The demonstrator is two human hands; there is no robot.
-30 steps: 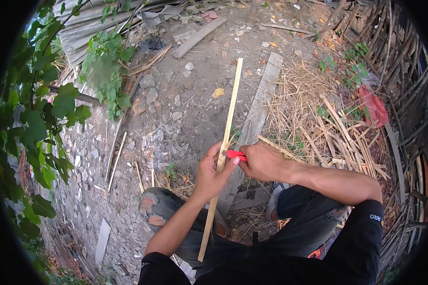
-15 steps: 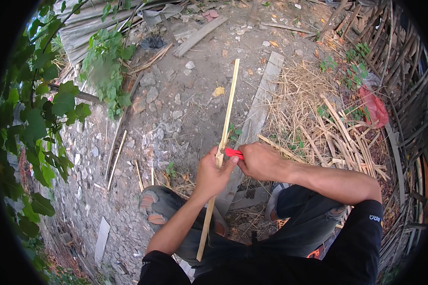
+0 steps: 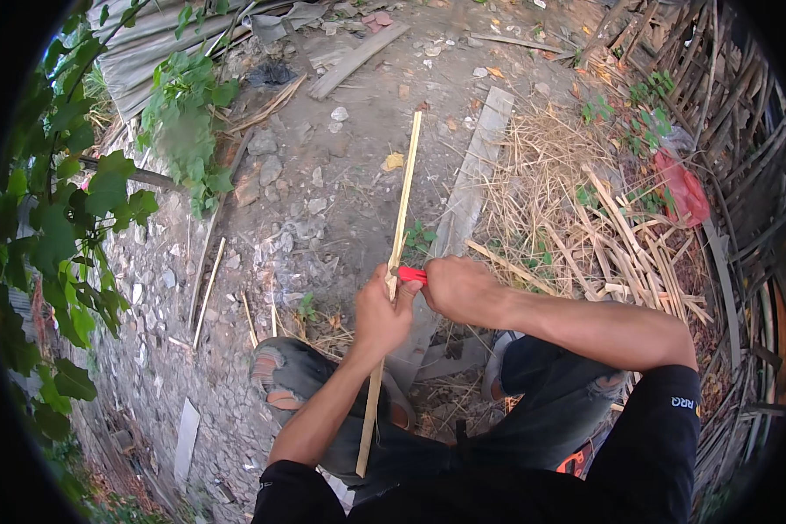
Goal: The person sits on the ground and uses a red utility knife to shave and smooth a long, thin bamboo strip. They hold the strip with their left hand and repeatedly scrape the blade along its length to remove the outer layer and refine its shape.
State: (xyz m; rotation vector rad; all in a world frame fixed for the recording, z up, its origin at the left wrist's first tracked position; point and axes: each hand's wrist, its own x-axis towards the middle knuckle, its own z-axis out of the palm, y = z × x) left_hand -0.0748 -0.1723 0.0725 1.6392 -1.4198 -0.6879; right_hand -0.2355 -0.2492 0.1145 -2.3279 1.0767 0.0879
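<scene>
Between my knees, my left hand [image 3: 382, 316] is wrapped round a long pale strip of bamboo or wood [image 3: 406, 192], which stretches from my lap to well beyond the hand. My right hand [image 3: 465, 290] grips a knife with a red handle [image 3: 413, 275]. Its red front end lies against the strip, just above my left thumb. The strip looks split or notched at this spot. Little of the blade can be made out, as it is small and partly hidden by the strip.
On the right lie wood shavings [image 3: 541, 166] and a pile of cut strips [image 3: 642, 244], near a red plastic bag [image 3: 681, 188]. A grey plank [image 3: 476, 175] runs ahead of my feet. Leafy vines [image 3: 57, 236] hang at the left; an orange-handled tool [image 3: 573, 463] shows beside my right thigh.
Both hands, the knife and the strip sit slightly further left in the picture, and the whole view has shifted a little. The strip stands slightly steeper. Both grips stay the same.
</scene>
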